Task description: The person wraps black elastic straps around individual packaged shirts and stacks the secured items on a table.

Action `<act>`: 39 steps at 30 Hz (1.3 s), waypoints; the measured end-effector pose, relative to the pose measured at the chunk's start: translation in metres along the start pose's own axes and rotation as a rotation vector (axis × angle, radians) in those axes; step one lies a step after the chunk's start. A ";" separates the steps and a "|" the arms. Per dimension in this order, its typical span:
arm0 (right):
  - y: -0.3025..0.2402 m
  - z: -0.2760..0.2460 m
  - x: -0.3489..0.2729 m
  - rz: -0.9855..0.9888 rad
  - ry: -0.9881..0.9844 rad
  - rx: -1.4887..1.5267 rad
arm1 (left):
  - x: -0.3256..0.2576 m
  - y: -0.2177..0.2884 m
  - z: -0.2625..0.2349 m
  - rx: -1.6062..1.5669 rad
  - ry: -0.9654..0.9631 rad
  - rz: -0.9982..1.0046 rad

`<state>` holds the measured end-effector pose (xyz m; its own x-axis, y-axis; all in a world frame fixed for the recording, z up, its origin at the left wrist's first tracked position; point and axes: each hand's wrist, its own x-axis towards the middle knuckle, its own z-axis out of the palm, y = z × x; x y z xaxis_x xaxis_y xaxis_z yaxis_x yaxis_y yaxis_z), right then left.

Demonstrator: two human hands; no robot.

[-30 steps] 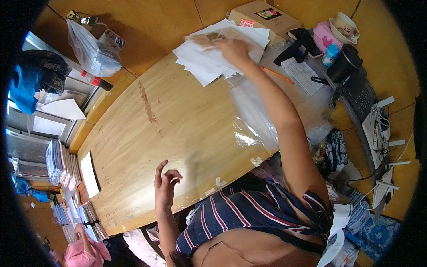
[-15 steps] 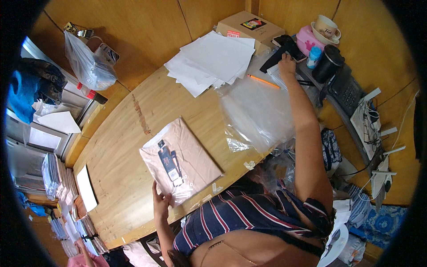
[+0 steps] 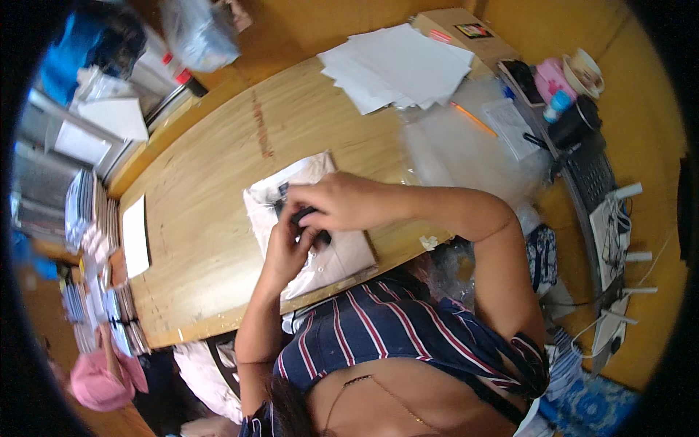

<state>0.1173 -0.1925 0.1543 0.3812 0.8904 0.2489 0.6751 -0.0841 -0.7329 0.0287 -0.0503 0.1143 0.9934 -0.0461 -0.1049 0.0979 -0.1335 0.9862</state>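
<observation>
Grasping a small black object (image 3: 306, 216) between them, both hands, left hand (image 3: 290, 247) and right hand (image 3: 342, 204), are pressed onto the bagged pale garment (image 3: 320, 247) lying on the wooden surface (image 3: 204, 182). The slick bag could be pushed off the near edge if pressure is applied unevenly.

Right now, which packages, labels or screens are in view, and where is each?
Bagged garment: pale, flat, in clear plastic, table's near edge, under both hands.
Cardboard box: brown, oblong, small coloured label on top, far edge.
Paper stack: white sheets, beside the box.
Clear bags: right of the garment.
</observation>
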 end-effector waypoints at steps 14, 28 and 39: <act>0.195 0.013 0.024 0.672 0.299 0.324 | 0.036 -0.100 -0.160 -0.021 0.495 -0.228; 0.180 0.040 -0.023 0.912 -0.001 0.525 | -0.026 -0.096 -0.170 0.525 -0.379 -0.561; 0.108 0.040 -0.102 0.970 0.018 0.280 | -0.049 -0.083 -0.162 -0.415 -0.239 -0.043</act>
<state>0.1257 -0.2742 0.0243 0.6984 0.4858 -0.5256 -0.1031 -0.6584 -0.7456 -0.0185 0.1232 0.0579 0.9513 -0.2818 -0.1252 0.2023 0.2637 0.9432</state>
